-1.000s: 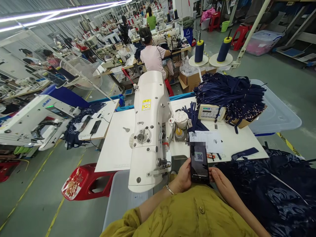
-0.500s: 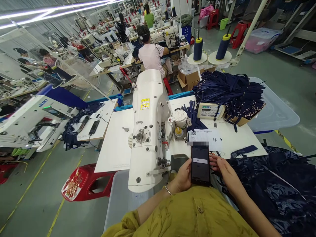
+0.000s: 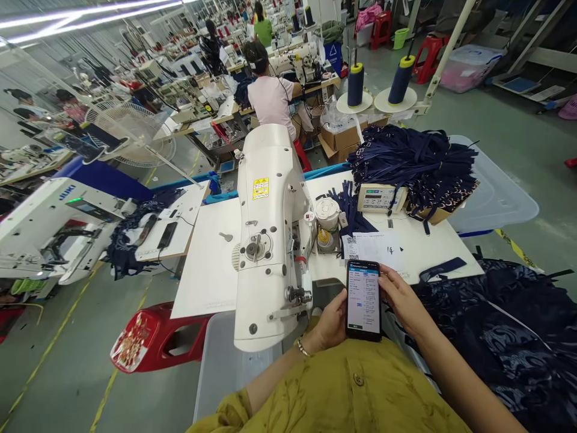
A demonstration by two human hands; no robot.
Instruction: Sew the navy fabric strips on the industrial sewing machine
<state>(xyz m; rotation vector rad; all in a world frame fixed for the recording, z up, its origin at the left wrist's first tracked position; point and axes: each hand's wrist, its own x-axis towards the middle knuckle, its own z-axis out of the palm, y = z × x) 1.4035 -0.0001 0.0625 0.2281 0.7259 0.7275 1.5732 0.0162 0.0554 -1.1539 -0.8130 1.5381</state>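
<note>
One phone (image 3: 363,299) sits upright between the person's two hands, close in front of the mustard-yellow shirt (image 3: 351,391), its screen lit with a list. The left hand (image 3: 331,322) cups it from the nine o'clock side, fingers wrapped behind the case; the right hand (image 3: 401,297) grips the three o'clock edge, thumb laid on the rim. Both hands are closed on the phone. Just past it, at twelve o'clock, one paper slip (image 3: 374,246) with a printed code lies on the white table (image 3: 207,258). One white sewing machine (image 3: 265,234) stands at ten o'clock from the phone. Two thread cones (image 3: 355,84), both navy with yellow tops, stand on a rack far off at twelve. One heap of navy straps (image 3: 415,162) lies at one o'clock, beside one small control box (image 3: 381,197). Dark patterned fabric (image 3: 509,337) spreads at three o'clock. One red stool (image 3: 153,337) sits at nine.
</note>
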